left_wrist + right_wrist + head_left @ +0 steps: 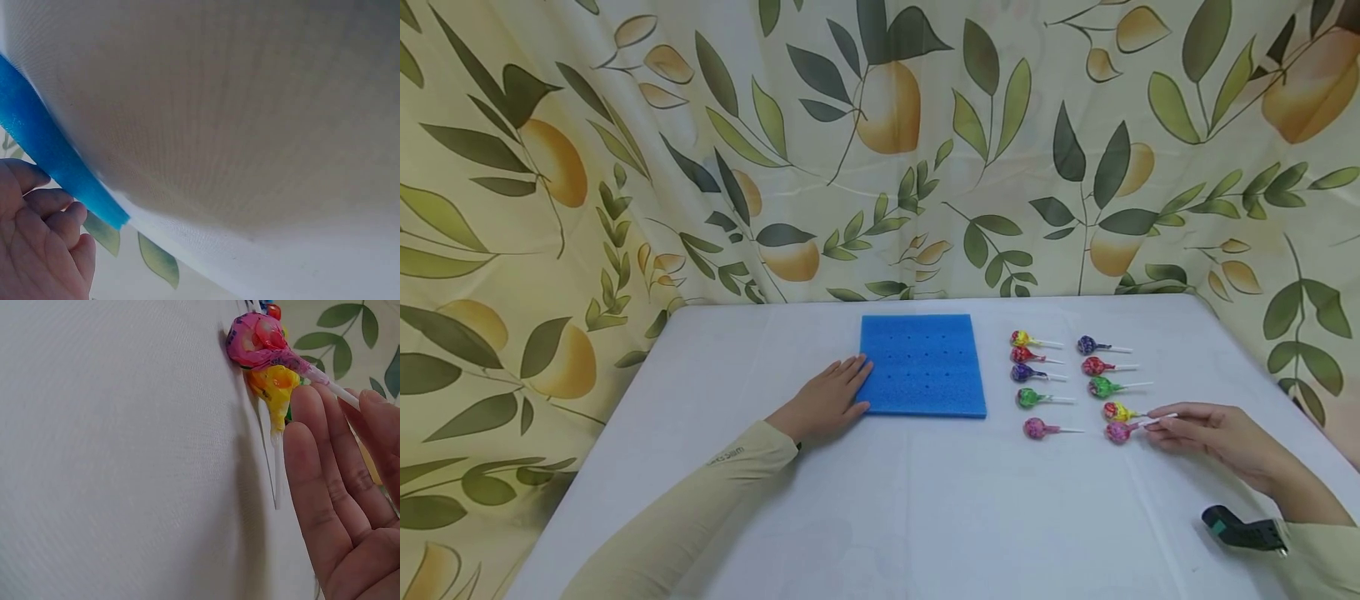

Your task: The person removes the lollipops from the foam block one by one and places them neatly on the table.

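Observation:
A blue foam board (pixel 921 367) with rows of small holes lies flat on the white table. My left hand (pixel 829 398) rests at its left edge, fingertips on the border; the left wrist view shows the palm side of that hand (pixel 44 237) beside the foam's side (pixel 62 162). Thumb and forefinger of my right hand (pixel 1228 437) pinch the white stick of a pink lollipop (pixel 1118 432), its wrapped head (pixel 256 342) pointing left. Just behind it lies a yellow lollipop (pixel 1118 411), whose stick (pixel 278 475) shows in the right wrist view. The right hand's other fingers are extended.
Right of the board, wrapped lollipops lie in two columns, including a green one (pixel 1103 387), a red one (pixel 1096 366) and another pink one (pixel 1036 428). A leaf-and-fruit patterned curtain (pixel 820 208) hangs behind the table (pixel 925 517). A black device (pixel 1243 531) sits at the right wrist.

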Motion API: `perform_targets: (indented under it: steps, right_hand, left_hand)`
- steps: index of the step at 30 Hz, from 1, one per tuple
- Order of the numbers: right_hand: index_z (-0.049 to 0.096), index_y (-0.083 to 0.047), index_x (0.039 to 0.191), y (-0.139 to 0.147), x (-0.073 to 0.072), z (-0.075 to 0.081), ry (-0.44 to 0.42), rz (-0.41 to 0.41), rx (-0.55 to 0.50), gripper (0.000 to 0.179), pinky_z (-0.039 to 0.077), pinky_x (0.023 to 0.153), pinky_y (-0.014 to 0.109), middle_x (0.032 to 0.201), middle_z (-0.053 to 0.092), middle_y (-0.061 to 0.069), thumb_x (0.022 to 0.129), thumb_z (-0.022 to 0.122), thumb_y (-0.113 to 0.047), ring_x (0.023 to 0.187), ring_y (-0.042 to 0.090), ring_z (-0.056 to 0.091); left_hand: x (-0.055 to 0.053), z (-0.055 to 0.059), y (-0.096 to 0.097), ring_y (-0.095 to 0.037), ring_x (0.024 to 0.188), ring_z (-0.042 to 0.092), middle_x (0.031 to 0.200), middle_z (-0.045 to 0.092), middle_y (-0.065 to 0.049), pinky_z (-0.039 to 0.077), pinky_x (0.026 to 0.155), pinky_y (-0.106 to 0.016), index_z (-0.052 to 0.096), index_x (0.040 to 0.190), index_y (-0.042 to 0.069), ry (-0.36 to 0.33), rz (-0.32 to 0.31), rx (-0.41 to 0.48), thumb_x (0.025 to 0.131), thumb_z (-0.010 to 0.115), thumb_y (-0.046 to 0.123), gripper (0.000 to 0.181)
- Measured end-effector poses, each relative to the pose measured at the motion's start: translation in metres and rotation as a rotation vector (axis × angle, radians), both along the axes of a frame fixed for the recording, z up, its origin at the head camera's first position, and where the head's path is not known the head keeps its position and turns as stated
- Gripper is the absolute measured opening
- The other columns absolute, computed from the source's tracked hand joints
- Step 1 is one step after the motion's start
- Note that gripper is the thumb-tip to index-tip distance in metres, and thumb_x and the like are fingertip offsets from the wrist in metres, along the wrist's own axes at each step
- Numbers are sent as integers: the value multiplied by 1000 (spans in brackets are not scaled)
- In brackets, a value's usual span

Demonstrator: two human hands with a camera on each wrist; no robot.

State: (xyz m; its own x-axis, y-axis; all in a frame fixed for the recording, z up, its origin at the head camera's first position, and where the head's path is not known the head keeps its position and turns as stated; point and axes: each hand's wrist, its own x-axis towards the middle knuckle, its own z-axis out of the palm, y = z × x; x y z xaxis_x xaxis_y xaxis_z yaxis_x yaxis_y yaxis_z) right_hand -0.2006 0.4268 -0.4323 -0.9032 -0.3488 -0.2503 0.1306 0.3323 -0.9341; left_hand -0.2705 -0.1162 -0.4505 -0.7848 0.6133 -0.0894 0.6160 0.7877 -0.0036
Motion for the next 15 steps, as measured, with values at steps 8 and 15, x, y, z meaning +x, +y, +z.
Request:
perform_targets:
  steps: [8, 15]
  right_hand:
    - [69, -23, 101, 2, 1, -2, -104, -25, -59, 28, 56, 77, 20, 96, 73, -9, 99, 46, -9, 90, 3, 69]
    - [68, -20, 97, 10, 2, -9, -230, -21, -45, 23, 56, 77, 23, 94, 73, -8, 99, 46, -12, 88, 5, 70]
  left_hand:
    - [0, 0, 0, -25, 146, 18, 157, 19, -13, 19, 119, -40, 22, 149, 4, -8, 1, 11, 100, 36, 43, 65]
    - [0, 1, 1, -24, 147, 17, 158, 18, -11, 17, 120, -39, 20, 150, 5, -11, 13, -9, 100, 34, 45, 65]
